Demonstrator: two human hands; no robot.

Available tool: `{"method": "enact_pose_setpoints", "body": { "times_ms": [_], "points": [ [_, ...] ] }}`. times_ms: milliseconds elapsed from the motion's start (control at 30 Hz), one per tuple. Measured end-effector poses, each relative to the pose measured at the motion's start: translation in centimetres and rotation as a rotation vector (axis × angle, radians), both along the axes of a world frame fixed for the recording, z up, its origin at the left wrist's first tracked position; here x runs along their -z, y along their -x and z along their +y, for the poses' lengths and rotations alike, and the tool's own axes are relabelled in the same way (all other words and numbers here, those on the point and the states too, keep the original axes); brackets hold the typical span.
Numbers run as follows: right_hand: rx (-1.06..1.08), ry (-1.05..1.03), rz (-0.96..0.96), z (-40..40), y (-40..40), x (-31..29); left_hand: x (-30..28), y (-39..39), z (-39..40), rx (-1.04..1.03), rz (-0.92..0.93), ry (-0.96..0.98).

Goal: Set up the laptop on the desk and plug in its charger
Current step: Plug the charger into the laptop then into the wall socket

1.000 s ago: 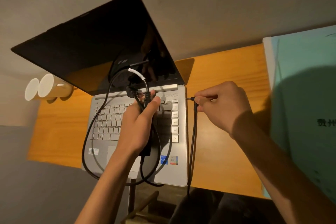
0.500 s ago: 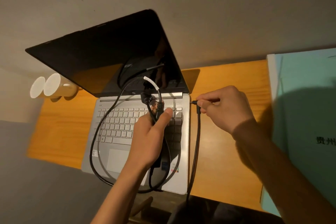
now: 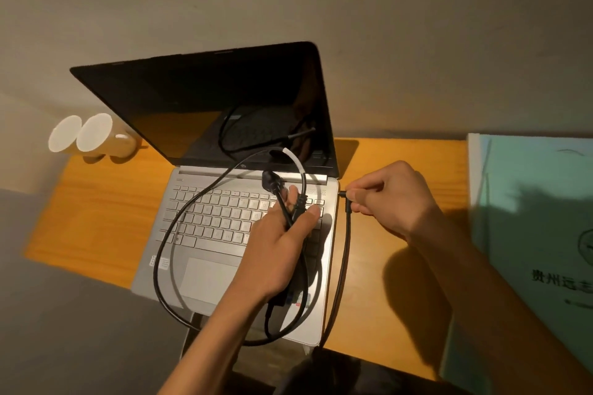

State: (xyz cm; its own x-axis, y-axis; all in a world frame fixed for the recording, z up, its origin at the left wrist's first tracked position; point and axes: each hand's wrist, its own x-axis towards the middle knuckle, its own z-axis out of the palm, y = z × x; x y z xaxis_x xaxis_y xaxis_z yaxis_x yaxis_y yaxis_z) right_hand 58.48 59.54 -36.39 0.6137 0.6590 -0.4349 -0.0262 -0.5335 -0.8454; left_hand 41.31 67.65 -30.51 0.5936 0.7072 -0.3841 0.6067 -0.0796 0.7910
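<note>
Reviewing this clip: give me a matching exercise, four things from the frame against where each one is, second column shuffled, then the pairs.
Things:
1. mugs
2. wall plug
3. charger connector
4. green folder

Places:
A. at the laptop's right edge, pinched by the right hand
B. desk's right end
C. left of the screen
D. above the keyboard, its cable held in the left hand

Pairs: 1-C, 2-D, 3-A, 4-B

Dim warm light, hard shadows, wide-angle bending at edges.

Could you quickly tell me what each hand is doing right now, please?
Left hand: closed, its grip on the coiled black charger cable.
Right hand: closed, pinching the small black charger connector beside the silver laptop.
</note>
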Motion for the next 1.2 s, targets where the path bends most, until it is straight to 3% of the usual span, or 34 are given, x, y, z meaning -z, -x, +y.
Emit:
{"method": "enact_pose_setpoints", "body": {
  "times_ms": [233,433,667,1033,1200],
  "points": [
    [-0.107,0.064,-0.218,0.4,0.4,-0.7,0.2,0.0,0.2,0.016,0.019,-0.041],
    [0.028,0.019,0.110,0.6,-0.2,-0.9,0.5,0.2,0.2,0.033,0.018,-0.069],
    [-0.005,-0.010,-0.062,-0.1,0.8,-0.3,0.6,0.1,0.0,0.068,0.007,-0.163],
    [-0.001,-0.100,0.290,-1.3,0.1,-2.2,-0.4,0.7,0.3,0.049,0.006,-0.110],
    [0.079,-0.109,0.298,-2.8,0.6,-2.4,-1.8,2.5,0.2,-0.015,-0.081,-0.073]
  ]
}}
